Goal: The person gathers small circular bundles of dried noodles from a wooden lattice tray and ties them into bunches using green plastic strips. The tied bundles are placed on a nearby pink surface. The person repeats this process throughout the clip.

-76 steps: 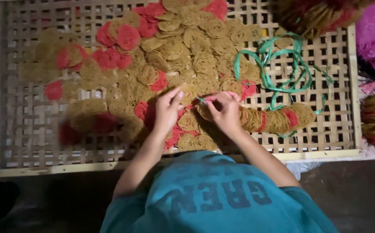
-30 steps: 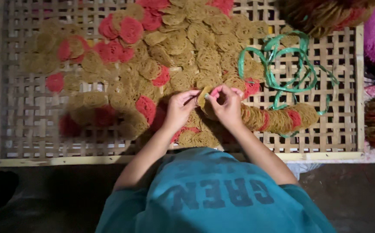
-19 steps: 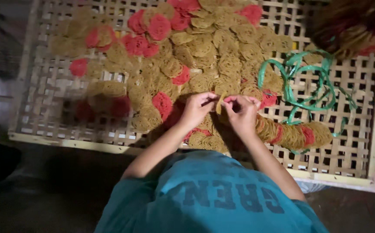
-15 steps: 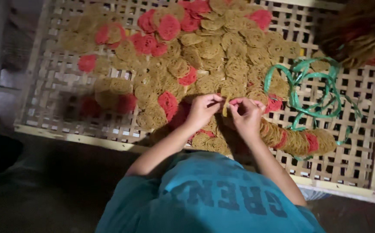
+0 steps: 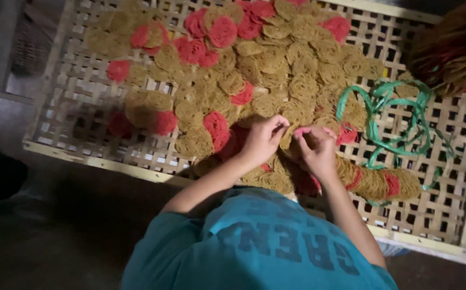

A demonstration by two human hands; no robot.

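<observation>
Tan lacy disc (image 5: 286, 137) sits between both hands, low centre of the woven bamboo tray (image 5: 66, 115), on top of the spread of discs. Left hand (image 5: 263, 140): fingers (image 5: 279, 124) pinched on the disc's upper left edge. Right hand (image 5: 315, 150): fingers (image 5: 301, 132) curled in, pinching the disc's right edge. Hands nearly touching over it.

Just right of the right hand: a row of stacked tan and red discs (image 5: 379, 183) lying on edge along the tray's near side. Above that, loose green plastic strapping (image 5: 399, 121) in loops. Rest of the tray carries a scatter of tan discs (image 5: 276, 59) mixed with red discs (image 5: 217, 31), overlapping. Top right corner: a bundled pile of discs (image 5: 453, 48), blurred. Teal shirt (image 5: 260, 247) fills the bottom of the view.
</observation>
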